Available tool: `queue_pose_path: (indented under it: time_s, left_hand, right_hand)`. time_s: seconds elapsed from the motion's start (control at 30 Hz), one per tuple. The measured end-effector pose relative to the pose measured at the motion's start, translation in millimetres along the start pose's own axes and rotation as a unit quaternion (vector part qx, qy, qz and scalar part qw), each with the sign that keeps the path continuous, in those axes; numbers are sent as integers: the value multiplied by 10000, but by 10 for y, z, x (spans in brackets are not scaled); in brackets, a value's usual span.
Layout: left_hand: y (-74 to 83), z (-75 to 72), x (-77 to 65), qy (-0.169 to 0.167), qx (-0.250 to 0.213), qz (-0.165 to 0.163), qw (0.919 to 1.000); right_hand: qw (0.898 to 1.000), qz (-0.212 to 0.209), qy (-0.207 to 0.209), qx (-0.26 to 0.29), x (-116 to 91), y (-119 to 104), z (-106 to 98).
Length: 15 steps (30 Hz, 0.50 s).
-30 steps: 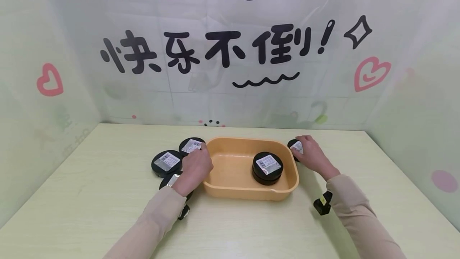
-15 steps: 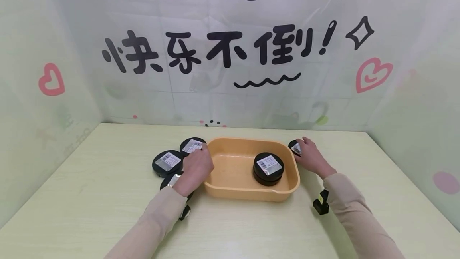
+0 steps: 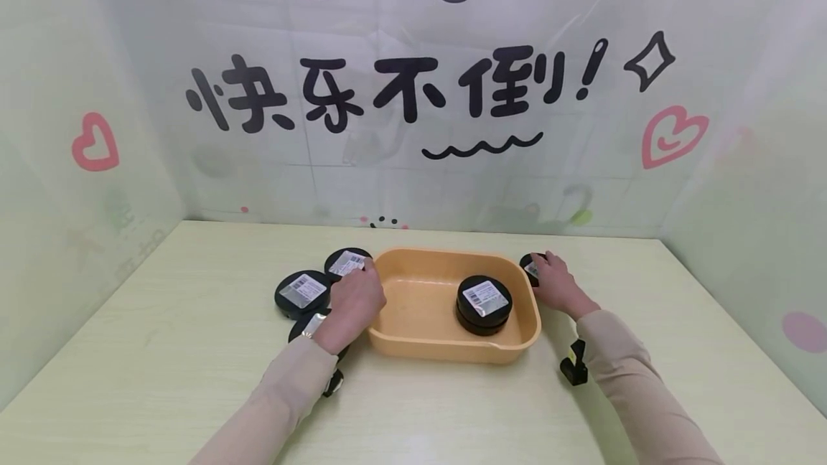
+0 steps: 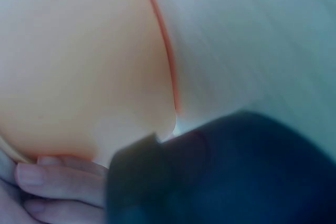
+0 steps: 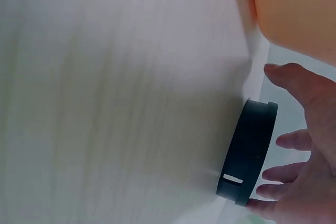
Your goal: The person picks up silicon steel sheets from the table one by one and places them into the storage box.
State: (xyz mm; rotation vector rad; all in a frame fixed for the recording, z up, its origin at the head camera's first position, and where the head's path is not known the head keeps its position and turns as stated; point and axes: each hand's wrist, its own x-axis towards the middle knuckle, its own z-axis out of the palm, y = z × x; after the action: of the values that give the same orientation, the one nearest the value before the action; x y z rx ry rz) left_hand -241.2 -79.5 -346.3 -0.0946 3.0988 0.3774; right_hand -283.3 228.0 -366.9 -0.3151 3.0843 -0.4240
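Observation:
An orange plastic basin stands mid-table with a stack of black round tubs, white labels on top, in its right half. My left hand grips the basin's left rim; in the left wrist view, its curled fingers lie against the basin wall. My right hand is beyond the right end, over another black round tub that rests on the table. The right wrist view shows its thumb and fingers spread around the tub's top, thumb apart from it and the lower fingertips close to its edge.
Several more labelled black tubs lie left of the basin, some partly hidden under my left hand and sleeve. Dark wrist-camera mounts hang at my wrists. A printed sheet wall closes off the table's back edge.
My right hand has come slightly nearer along the tub, its fingers lower over the label. My left hand stays at the basin rim. The whole view has shifted a little.

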Motion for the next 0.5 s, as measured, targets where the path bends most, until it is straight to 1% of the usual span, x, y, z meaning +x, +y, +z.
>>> queue_pose_path:
  time_s: [0.17,0.5]
  left_hand:
    - [-1,-3,-6,-11,1,11,10000]
    - [5,-13,-9,-26,20,-20,10000]
  right_hand:
    - [9994,254,-219,-103,-13,4,12]
    - [9991,285,-318,-20,30,47,16]
